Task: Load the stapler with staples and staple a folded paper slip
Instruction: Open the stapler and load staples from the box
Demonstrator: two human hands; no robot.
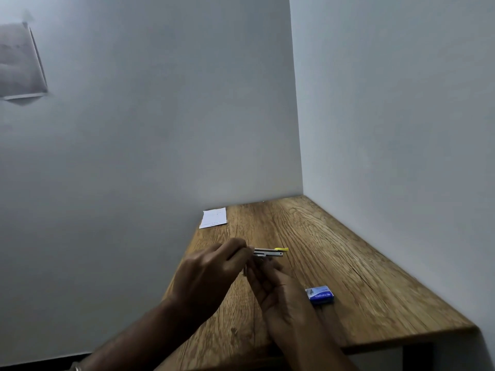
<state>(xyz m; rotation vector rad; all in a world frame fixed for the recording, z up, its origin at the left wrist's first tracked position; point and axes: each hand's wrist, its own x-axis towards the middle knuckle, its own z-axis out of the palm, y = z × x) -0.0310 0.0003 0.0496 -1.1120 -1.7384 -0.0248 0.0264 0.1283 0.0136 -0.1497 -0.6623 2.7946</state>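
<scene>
A small metal stapler (269,253) with a yellow tip pointing right is held above the wooden table (361,263). My left hand (211,274) grips its left end, fingers curled over it. My right hand (278,293) is below and just right of the left hand, palm turned up, its fingertips at the stapler's underside; how firmly it holds is hidden. A blue staple box (320,294) lies on the table to the right of my right hand. A white paper slip (214,217) lies flat at the table's far left corner by the wall.
The table sits in a corner, with walls along its left and far-right sides. Its near edge drops off at the lower right. A grey sheet (20,62) hangs on the left wall, far from the work.
</scene>
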